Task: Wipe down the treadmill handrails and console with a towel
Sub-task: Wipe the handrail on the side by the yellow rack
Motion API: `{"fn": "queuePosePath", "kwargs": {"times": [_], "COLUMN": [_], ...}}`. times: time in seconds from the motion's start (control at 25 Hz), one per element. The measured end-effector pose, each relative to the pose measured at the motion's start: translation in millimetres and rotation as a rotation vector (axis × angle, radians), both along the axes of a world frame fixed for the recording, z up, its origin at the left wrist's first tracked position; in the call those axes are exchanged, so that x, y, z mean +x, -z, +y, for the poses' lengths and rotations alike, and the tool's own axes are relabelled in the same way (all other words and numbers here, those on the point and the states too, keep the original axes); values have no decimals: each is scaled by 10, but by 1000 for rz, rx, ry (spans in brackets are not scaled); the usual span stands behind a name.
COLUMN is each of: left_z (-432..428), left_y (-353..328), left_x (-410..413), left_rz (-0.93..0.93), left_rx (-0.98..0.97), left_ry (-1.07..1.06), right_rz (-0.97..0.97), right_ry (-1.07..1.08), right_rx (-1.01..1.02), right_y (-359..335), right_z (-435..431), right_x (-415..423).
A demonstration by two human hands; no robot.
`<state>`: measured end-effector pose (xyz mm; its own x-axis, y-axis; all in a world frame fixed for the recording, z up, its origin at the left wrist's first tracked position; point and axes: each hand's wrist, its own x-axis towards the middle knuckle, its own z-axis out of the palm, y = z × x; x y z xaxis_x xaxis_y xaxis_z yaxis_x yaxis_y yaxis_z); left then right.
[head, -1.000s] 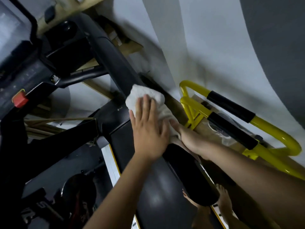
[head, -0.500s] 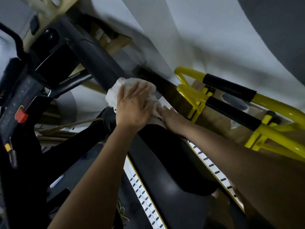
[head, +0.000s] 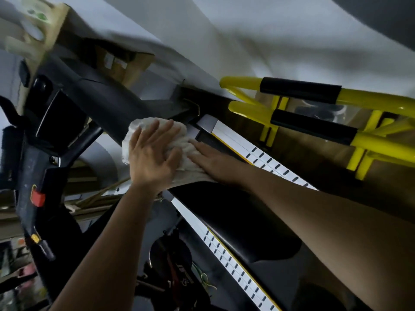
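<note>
A white towel (head: 186, 151) lies bunched over the black treadmill handrail (head: 235, 212), near where the rail meets the upright (head: 107, 102). My left hand (head: 152, 158) presses flat on the towel's left part with its fingers spread and straight. Beside it, my right hand (head: 213, 160) lies flat on the towel's right side, fingers straight. The console (head: 29, 167) with a red stop button (head: 37, 198) is at the left edge. The rail under the towel is hidden.
A yellow frame with black grips (head: 314, 124) stands close on the right. Below the rail run the treadmill's white side strips (head: 267, 160) and the belt. A white wall is behind, and dark clutter fills the lower left.
The view has swung and tilted. Both hands and the towel have slid along the rail toward the upright, staying pressed on the towel.
</note>
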<state>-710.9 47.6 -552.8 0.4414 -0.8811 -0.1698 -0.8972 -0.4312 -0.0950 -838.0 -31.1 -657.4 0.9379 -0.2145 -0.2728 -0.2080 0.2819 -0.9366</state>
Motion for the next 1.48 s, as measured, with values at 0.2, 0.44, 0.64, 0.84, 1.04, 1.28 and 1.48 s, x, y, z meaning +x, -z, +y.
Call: {"fn": "queuePosePath", "kwargs": {"times": [0.2,0.44,0.64,0.84,1.04,1.28,1.48], "left_z": [246,-36,-158,340,268,281,514], "left_y": [72,-3,11,95,107,126,185], "left_x": [-422,-8,-98,-789,-662,-815,-1525], "left_rz": [66,32,-16,71,67,-19,51], "left_rx": [-162,23,46,-76,-32,16,-73], "left_ry": [9,168,-101,141,242,140,128], "right_rz": [215,-14,81,99,89,64,109], "right_ry": [-30,-133,-122,-108,-31,-30,66], "right_rx": [-364,-198,109,15,21,29,359], "right_y": [-324,-107,152,51,147,248,85], "right_z": [454,2,9,195,203,258,403], "right_x": [-609,-58,-244,-938,-668,-793,-1462]}}
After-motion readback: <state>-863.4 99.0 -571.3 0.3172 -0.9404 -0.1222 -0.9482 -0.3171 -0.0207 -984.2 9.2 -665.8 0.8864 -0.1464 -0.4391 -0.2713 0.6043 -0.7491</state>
